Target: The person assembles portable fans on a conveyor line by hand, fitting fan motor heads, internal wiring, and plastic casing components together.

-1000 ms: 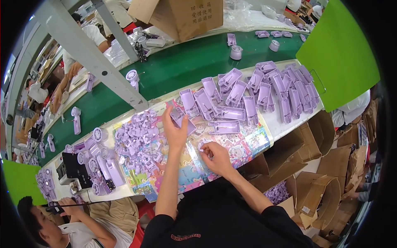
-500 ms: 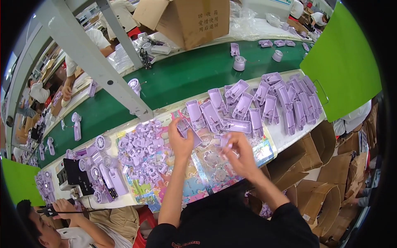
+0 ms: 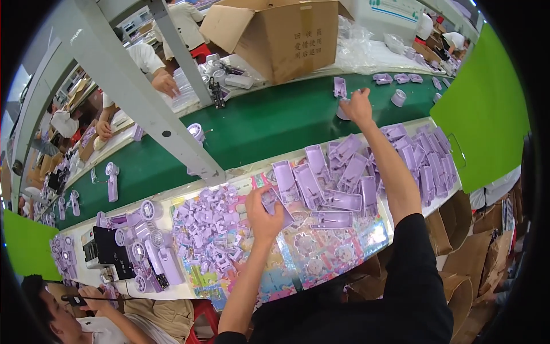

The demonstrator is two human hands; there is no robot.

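My left hand [image 3: 264, 217] is closed around a light purple plastic shell [image 3: 279, 210], held tilted above the patterned mat [image 3: 298, 243]. My arm stretches across the table, with my right hand [image 3: 359, 109] over the green conveyor belt [image 3: 263, 120]. Its thumb and fingers look spread, right at a round purple housing [image 3: 342, 112] that they partly cover. Just beyond it lies an open purple shell [image 3: 340, 87]. Another shell [image 3: 332, 219] rests on the mat, right of my left hand.
Small purple parts [image 3: 206, 223] are heaped left of my left hand. Many long shells [image 3: 427, 157] are piled at the right. A metal post [image 3: 166, 133] crosses the left side. A carton [image 3: 298, 43] stands behind the belt, a green panel [image 3: 487, 114] at right. A seated person [image 3: 43, 312] is lower left.
My right hand has moved from the mat out to the belt, up to the round housing. My left hand still holds its shell. The whole view has shifted slightly.
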